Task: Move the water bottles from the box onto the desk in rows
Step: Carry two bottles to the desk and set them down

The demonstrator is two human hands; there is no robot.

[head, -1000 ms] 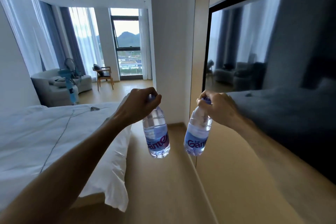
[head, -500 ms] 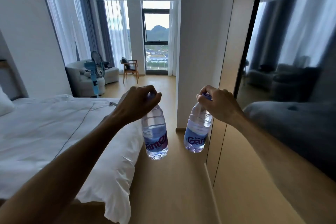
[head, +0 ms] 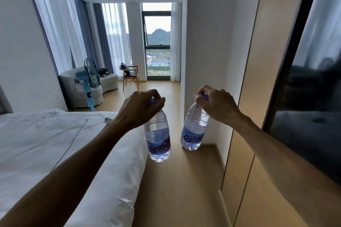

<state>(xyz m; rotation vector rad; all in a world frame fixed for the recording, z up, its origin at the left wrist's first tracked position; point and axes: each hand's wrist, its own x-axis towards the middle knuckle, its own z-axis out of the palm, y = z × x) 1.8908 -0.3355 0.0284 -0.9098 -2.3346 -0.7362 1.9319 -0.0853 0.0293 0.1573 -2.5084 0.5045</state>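
A bedroom is shown from head height. The left of the view is filled by a bed (head: 46, 149) with white bedding, its corner reaching just beside the left bottle. The right side is taken up by a wood-panelled wall (head: 258, 79) carrying a dark screen (head: 313, 97). Between them a strip of wooden floor (head: 184, 190) runs toward a tall window (head: 156, 42), partly blocked by a white pillar (head: 203, 42). A pale sofa (head: 108, 82), a standing fan (head: 91, 75) and a wooden chair (head: 130, 74) are seen near the window. Two clear water bottles with blue labels are held in the air above the floor, near each other but apart. The left bottle (head: 157, 138) is gripped by its cap in the closed left hand (head: 142, 107); the right bottle (head: 194, 131), slightly tilted, is gripped likewise by the closed right hand (head: 215, 103).
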